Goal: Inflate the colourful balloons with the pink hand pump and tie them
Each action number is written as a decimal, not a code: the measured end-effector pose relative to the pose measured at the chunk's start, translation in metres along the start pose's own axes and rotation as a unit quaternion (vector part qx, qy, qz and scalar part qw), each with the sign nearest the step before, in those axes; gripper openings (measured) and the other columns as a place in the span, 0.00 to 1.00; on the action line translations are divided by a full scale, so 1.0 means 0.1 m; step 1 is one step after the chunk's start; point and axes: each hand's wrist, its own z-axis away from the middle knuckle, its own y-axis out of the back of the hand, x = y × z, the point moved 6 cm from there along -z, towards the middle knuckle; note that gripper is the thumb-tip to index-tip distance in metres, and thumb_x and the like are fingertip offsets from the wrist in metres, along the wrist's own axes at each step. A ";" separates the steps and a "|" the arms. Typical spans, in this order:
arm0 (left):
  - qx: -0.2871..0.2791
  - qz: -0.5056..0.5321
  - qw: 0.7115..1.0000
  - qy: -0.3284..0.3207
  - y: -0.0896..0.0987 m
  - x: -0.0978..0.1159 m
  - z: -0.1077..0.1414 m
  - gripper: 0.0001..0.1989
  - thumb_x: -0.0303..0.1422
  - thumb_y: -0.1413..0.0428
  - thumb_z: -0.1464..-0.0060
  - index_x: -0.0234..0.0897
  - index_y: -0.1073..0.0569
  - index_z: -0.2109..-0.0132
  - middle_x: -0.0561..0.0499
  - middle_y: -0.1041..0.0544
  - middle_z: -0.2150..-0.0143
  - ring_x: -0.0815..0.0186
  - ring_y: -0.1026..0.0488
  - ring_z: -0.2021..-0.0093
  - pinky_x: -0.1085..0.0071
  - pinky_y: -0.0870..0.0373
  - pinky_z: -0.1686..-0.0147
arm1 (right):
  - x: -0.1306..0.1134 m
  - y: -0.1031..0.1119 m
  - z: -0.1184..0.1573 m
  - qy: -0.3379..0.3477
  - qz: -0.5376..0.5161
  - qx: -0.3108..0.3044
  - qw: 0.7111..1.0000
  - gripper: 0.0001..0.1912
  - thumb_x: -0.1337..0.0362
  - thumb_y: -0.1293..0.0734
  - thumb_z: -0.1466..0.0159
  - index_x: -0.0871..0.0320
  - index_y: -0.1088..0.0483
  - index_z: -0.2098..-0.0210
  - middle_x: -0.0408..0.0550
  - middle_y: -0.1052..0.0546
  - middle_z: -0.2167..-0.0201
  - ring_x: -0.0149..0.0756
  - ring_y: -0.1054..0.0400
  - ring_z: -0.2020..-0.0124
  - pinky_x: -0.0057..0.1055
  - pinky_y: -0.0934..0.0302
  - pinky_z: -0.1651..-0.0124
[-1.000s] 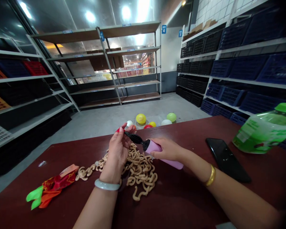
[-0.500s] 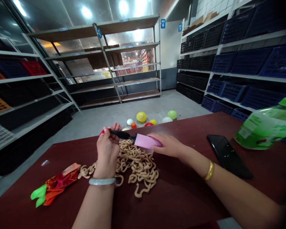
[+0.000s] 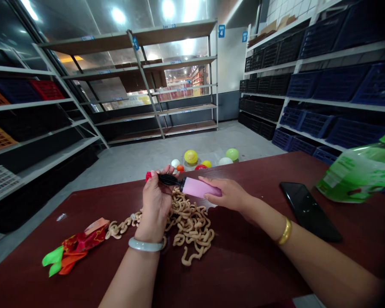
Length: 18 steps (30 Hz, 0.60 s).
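A hand balloon pump with a pink barrel point(image 3: 197, 187) and a black ribbed front end point(image 3: 170, 179) lies between my hands above the table. My right hand point(image 3: 226, 193) is wrapped around the barrel's right end. At the other end, my left hand point(image 3: 157, 194) pinches a small red balloon point(image 3: 148, 176) at the nozzle tip, its palm turned up. Below them spreads a heap of curly beige pieces point(image 3: 192, 226), partly hidden by my left wrist. Flat, uninflated balloons point(image 3: 80, 246) in red, orange and green lie to the left.
On the right of the dark red table point(image 3: 244, 265) lie a black phone point(image 3: 309, 211) and a green pouch point(image 3: 356, 171). Several inflated balloons point(image 3: 191, 157) rest beyond the far edge. Shelving point(image 3: 179, 113) and racks of blue crates point(image 3: 314, 122) stand around.
My left hand has moved right, closer to my right hand, bringing the red balloon along. The pump has shifted slightly right. My right hand keeps its hold on the barrel.
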 end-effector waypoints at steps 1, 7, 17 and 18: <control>0.001 0.010 1.000 0.002 -0.02 0.00 0.02 0.11 0.35 0.47 0.34 0.36 0.31 0.66 0.44 0.19 0.62 0.58 0.20 0.59 0.51 0.25 0.52 | -0.02 -0.01 0.00 -0.001 0.004 -0.001 1.000 0.35 0.51 0.32 0.36 0.48 0.40 0.31 0.50 0.29 0.37 0.51 0.32 0.40 0.50 0.38 0.39; -0.013 0.051 0.999 -0.001 -0.07 0.03 0.05 0.14 0.38 0.49 0.33 0.37 0.31 0.67 0.52 0.26 0.72 0.67 0.27 0.71 0.67 0.26 0.62 | -0.11 -0.07 0.02 -0.004 -0.015 -0.008 1.000 0.34 0.53 0.32 0.36 0.48 0.40 0.31 0.48 0.32 0.35 0.51 0.33 0.38 0.49 0.39 0.38; -0.037 0.003 0.999 0.005 -0.03 0.06 0.01 0.23 0.50 0.53 0.34 0.37 0.24 0.50 0.39 0.19 0.54 0.58 0.21 0.57 0.54 0.26 0.51 | 0.02 -0.11 0.00 -0.011 -0.103 -0.014 0.994 0.34 0.51 0.33 0.35 0.50 0.39 0.32 0.49 0.30 0.36 0.49 0.32 0.40 0.46 0.38 0.39; -0.035 -0.002 0.999 0.002 -0.03 0.07 0.01 0.23 0.49 0.52 0.35 0.37 0.25 0.49 0.40 0.19 0.54 0.58 0.21 0.57 0.56 0.26 0.51 | 0.02 -0.11 0.00 -0.008 -0.109 -0.014 0.994 0.34 0.51 0.32 0.35 0.50 0.39 0.32 0.49 0.30 0.36 0.49 0.32 0.40 0.46 0.38 0.39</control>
